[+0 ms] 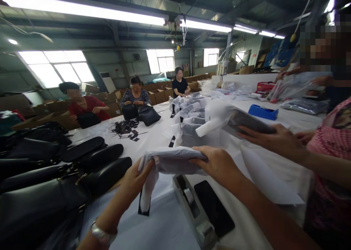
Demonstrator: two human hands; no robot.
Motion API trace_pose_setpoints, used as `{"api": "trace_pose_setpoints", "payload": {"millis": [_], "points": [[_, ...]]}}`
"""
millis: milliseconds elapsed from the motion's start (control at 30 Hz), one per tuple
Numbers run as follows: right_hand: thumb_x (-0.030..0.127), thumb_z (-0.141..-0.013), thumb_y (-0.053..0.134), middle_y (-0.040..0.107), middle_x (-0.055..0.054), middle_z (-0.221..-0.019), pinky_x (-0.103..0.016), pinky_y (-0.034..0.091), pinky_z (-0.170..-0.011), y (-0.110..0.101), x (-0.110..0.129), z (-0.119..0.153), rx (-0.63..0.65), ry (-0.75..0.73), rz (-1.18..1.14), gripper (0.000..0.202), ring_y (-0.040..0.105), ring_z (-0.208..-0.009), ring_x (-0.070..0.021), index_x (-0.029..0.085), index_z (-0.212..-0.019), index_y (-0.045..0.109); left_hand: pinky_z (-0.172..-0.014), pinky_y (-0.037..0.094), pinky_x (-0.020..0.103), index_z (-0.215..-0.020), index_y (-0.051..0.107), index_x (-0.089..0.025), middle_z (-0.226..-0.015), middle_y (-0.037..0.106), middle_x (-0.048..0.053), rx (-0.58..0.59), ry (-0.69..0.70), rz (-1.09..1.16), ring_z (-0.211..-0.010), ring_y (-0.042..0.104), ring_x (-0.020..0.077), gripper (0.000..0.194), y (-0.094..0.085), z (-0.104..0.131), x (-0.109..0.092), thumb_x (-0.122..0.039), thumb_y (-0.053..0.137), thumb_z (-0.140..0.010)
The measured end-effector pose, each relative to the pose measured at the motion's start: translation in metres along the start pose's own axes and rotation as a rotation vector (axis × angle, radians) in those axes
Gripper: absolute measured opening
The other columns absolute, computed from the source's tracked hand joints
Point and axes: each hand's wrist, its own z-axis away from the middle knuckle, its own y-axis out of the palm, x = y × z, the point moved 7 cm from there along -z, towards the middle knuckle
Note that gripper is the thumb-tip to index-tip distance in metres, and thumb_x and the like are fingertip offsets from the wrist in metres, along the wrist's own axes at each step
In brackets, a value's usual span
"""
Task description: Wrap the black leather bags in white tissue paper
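Note:
Between my two hands is a dark bag wrapped in white tissue paper (178, 160), held above the table. My left hand (141, 173) grips its left end, fingers and thumb closed on the paper. At the other end, my right hand (215, 160) pinches the wrapped bag. A black tag (144, 204) hangs below my left hand from a strip covered in white paper. Under the bag stands a grey tape dispenser (192, 206), with a black phone (214, 206) lying beside it. White tissue paper (164, 220) covers the table in front of me.
Black bags (41, 191) crowd the left side. Wrapped bags (192, 122) stand in a row ahead. On the right, a co-worker's hand (276, 140) holds another wrapped bag (241, 122) close to mine. Black tags (127, 129) lie mid-table near a blue object (263, 112). Several people work around.

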Motion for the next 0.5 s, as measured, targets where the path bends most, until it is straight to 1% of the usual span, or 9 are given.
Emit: {"api": "trace_pose_setpoints", "payload": {"millis": [67, 100, 133, 200, 267, 333, 367, 433, 500], "points": [[0.042, -0.086, 0.068, 0.075, 0.000, -0.106, -0.030, 0.052, -0.083, 0.009, -0.029, -0.017, 0.009, 0.058, 0.009, 0.030, 0.070, -0.097, -0.0226, 0.030, -0.113, 0.071, -0.084, 0.052, 0.034, -0.110, 0.067, -0.016, -0.104, 0.074, 0.008, 0.023, 0.045, 0.030, -0.098, 0.067, 0.0278, 0.051, 0.017, -0.026, -0.003, -0.060, 0.050, -0.090], [0.044, -0.085, 0.069, 0.076, 0.001, -0.103, -0.028, 0.052, -0.080, 0.013, -0.046, -0.027, 0.020, 0.090, 0.013, 0.029, 0.070, -0.095, -0.0223, 0.031, -0.111, 0.072, -0.090, 0.050, 0.035, -0.119, 0.065, -0.017, -0.113, 0.072, 0.009, 0.022, 0.066, 0.045, -0.106, 0.065, 0.0285, 0.052, 0.026, -0.042, -0.005, -0.058, 0.049, -0.091], [0.046, -0.084, 0.069, 0.076, 0.001, -0.098, -0.027, 0.051, -0.077, 0.018, -0.064, -0.037, 0.037, 0.125, 0.022, 0.028, 0.070, -0.092, -0.0219, 0.031, -0.108, 0.073, -0.097, 0.048, 0.037, -0.129, 0.059, -0.018, -0.125, 0.068, 0.011, 0.004, 0.077, 0.064, -0.114, 0.063, 0.0290, 0.053, 0.034, -0.058, -0.005, -0.055, 0.049, -0.092], [0.048, -0.084, 0.068, 0.076, 0.000, -0.089, -0.026, 0.049, -0.071, 0.028, -0.100, -0.054, 0.064, 0.193, 0.078, 0.027, 0.070, -0.085, -0.0216, 0.027, -0.099, 0.075, -0.106, 0.042, 0.041, -0.146, 0.042, -0.019, -0.142, 0.055, 0.014, -0.033, 0.080, 0.089, -0.126, 0.056, 0.0296, 0.063, 0.050, -0.085, -0.004, -0.050, 0.052, -0.092], [0.045, -0.084, 0.069, 0.075, -0.001, -0.086, -0.025, 0.048, -0.068, 0.037, -0.133, -0.066, 0.085, 0.247, 0.147, 0.023, 0.069, -0.083, -0.0220, 0.025, -0.094, 0.075, -0.109, 0.040, 0.042, -0.152, 0.031, -0.018, -0.149, 0.046, 0.017, -0.038, 0.079, 0.108, -0.132, 0.051, 0.0297, 0.070, 0.066, -0.101, -0.001, -0.046, 0.054, -0.092], [0.035, -0.083, 0.071, 0.075, -0.005, -0.094, -0.028, 0.050, -0.072, 0.045, -0.158, -0.071, 0.075, 0.295, 0.200, 0.022, 0.069, -0.088, -0.0246, 0.022, -0.101, 0.073, -0.108, 0.041, 0.042, -0.152, 0.030, -0.019, -0.152, 0.043, 0.017, -0.011, 0.091, 0.132, -0.135, 0.048, 0.0291, 0.069, 0.080, -0.101, 0.005, -0.044, 0.054, -0.092], [0.029, -0.082, 0.071, 0.074, -0.008, -0.104, -0.031, 0.050, -0.077, 0.047, -0.166, -0.070, 0.051, 0.315, 0.224, 0.029, 0.068, -0.095, -0.0269, 0.020, -0.109, 0.071, -0.107, 0.043, 0.043, -0.151, 0.033, -0.020, -0.153, 0.042, 0.016, 0.009, 0.103, 0.143, -0.135, 0.047, 0.0289, 0.067, 0.085, -0.095, 0.010, -0.043, 0.054, -0.092], [0.020, -0.083, 0.069, 0.061, -0.017, -0.132, -0.039, 0.046, -0.093, 0.046, -0.173, -0.061, -0.038, 0.343, 0.285, 0.048, 0.057, -0.118, -0.0323, 0.015, -0.129, 0.060, -0.104, 0.047, 0.043, -0.147, 0.040, -0.022, -0.153, 0.042, 0.013, 0.053, 0.129, 0.152, -0.136, 0.047, 0.0295, 0.063, 0.090, -0.076, 0.022, -0.042, 0.056, -0.090], [0.016, -0.088, 0.061, 0.043, -0.019, -0.148, -0.044, 0.036, -0.105, 0.047, -0.166, -0.048, -0.129, 0.321, 0.325, 0.056, 0.039, -0.136, -0.0340, 0.013, -0.142, 0.046, -0.100, 0.051, 0.044, -0.143, 0.048, -0.024, -0.153, 0.042, 0.012, 0.070, 0.139, 0.131, -0.137, 0.045, 0.0311, 0.060, 0.090, -0.053, 0.038, -0.043, 0.060, -0.087]]}}
